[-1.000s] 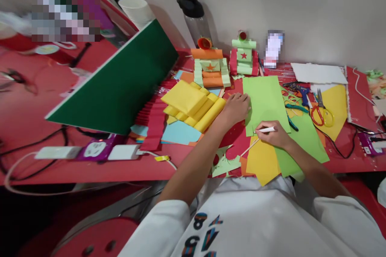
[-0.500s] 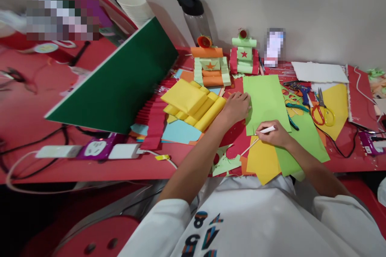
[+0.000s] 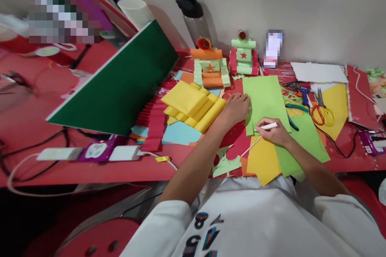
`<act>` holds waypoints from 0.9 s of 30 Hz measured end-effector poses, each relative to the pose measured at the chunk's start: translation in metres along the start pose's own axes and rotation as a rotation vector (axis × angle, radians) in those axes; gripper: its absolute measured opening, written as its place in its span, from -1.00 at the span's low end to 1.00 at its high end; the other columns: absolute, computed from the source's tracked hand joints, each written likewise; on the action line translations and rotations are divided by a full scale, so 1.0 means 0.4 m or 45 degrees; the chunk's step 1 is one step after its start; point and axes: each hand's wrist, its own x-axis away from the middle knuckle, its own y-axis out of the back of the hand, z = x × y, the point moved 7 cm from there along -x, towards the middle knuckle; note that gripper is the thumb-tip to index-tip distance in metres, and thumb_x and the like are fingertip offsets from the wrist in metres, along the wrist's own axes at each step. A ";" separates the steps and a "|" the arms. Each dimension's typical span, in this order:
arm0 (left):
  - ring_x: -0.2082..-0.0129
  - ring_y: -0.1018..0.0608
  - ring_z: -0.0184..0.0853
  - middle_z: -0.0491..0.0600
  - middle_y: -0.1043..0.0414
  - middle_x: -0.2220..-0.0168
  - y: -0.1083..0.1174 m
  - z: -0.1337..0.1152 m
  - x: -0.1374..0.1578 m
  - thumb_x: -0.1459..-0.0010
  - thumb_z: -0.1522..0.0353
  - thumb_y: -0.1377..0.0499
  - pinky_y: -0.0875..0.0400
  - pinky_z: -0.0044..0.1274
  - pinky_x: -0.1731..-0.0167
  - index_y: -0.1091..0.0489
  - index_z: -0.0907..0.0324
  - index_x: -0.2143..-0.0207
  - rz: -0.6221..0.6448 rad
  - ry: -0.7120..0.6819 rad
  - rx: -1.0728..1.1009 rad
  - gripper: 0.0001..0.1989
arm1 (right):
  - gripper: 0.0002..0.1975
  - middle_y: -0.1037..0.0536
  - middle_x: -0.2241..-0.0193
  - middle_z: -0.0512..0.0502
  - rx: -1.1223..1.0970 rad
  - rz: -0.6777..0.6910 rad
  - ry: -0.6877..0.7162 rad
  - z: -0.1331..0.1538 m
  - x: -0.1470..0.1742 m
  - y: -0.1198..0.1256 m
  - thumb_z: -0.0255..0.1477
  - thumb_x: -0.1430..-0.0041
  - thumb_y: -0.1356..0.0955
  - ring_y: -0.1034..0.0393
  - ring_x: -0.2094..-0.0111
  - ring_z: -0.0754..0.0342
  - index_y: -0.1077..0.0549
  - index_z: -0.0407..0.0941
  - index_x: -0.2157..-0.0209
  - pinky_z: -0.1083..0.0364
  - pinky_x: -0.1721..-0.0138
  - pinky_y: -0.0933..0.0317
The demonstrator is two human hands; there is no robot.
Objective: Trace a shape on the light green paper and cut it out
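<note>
A light green paper sheet (image 3: 267,98) lies on the table in front of me, with a narrow strip along its left side. My left hand (image 3: 238,106) rests flat on its left edge, fingers stretched out. Near the sheet's lower edge, my right hand (image 3: 275,131) is closed around a slim white pen (image 3: 269,126), its tip close to the paper. Just left of my left hand sits a yellow paper model (image 3: 193,102) of folded blocks and rolls. Yellow paper (image 3: 262,160) and another green sheet (image 3: 307,140) lie under my right wrist and forearm.
Two paper models, one orange and green (image 3: 209,66), one green and red (image 3: 243,54), stand by the wall. Scissors (image 3: 322,110), pliers (image 3: 297,107) and a blue glue gun (image 3: 305,95) lie right. A green board (image 3: 120,80) leans at left, near a power strip (image 3: 98,149).
My right hand has shifted slightly up the sheet, and the pen lies at a flatter angle. My left hand stays in place on the paper.
</note>
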 end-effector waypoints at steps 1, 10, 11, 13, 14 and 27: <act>-0.25 -0.36 0.00 0.18 -0.36 -0.27 0.000 0.000 0.000 -0.40 0.34 -0.02 -0.22 -0.23 -0.26 -0.30 0.29 -0.27 0.007 0.003 0.000 -0.56 | -0.85 -0.56 0.50 0.00 -0.008 -0.035 0.001 0.000 -0.002 0.006 -0.33 -0.18 -0.44 -0.34 0.50 0.15 -0.56 -0.13 0.35 0.17 0.46 -0.14; -0.25 -0.34 0.02 0.21 -0.34 -0.28 0.001 0.000 -0.001 -0.40 0.33 0.00 -0.21 -0.21 -0.26 -0.29 0.32 -0.28 0.028 0.006 0.017 -0.53 | -0.83 -0.58 0.49 -0.03 0.046 -0.031 -0.018 -0.007 -0.004 0.007 -0.31 -0.18 -0.43 -0.34 0.52 0.13 -0.55 -0.13 0.37 0.16 0.49 -0.13; -0.25 -0.35 0.02 0.20 -0.34 -0.28 0.002 0.000 0.000 -0.40 0.34 0.00 -0.21 -0.21 -0.26 -0.29 0.31 -0.28 0.028 0.008 0.016 -0.53 | -0.83 -0.58 0.50 -0.02 0.059 -0.026 -0.015 -0.007 -0.004 0.006 -0.31 -0.17 -0.43 -0.33 0.52 0.13 -0.55 -0.13 0.37 0.16 0.49 -0.12; -0.25 -0.35 0.01 0.20 -0.33 -0.29 0.004 -0.001 0.001 -0.40 0.34 0.00 -0.20 -0.22 -0.27 -0.29 0.30 -0.28 0.028 0.010 0.013 -0.53 | -0.83 -0.57 0.51 -0.02 0.072 -0.023 -0.012 -0.007 -0.005 0.005 -0.31 -0.17 -0.44 -0.32 0.53 0.14 -0.56 -0.13 0.38 0.16 0.49 -0.11; -0.25 -0.35 0.01 0.20 -0.33 -0.29 0.005 -0.002 0.003 -0.40 0.34 0.01 -0.20 -0.22 -0.27 -0.28 0.30 -0.29 0.027 0.013 0.012 -0.53 | -0.83 -0.57 0.51 -0.02 0.070 -0.025 -0.011 -0.007 -0.006 0.005 -0.31 -0.16 -0.44 -0.32 0.53 0.14 -0.56 -0.14 0.38 0.16 0.50 -0.11; -0.44 -0.15 0.03 0.27 -0.10 -0.43 0.004 -0.001 0.033 -0.42 0.28 -0.03 0.00 -0.18 -0.40 -0.21 0.31 -0.38 0.079 0.139 -0.057 -0.44 | -0.80 -0.59 0.44 -0.02 -0.038 -0.031 -0.054 -0.015 -0.010 0.008 -0.27 -0.27 -0.39 -0.42 0.47 0.12 -0.52 -0.12 0.29 0.16 0.43 -0.19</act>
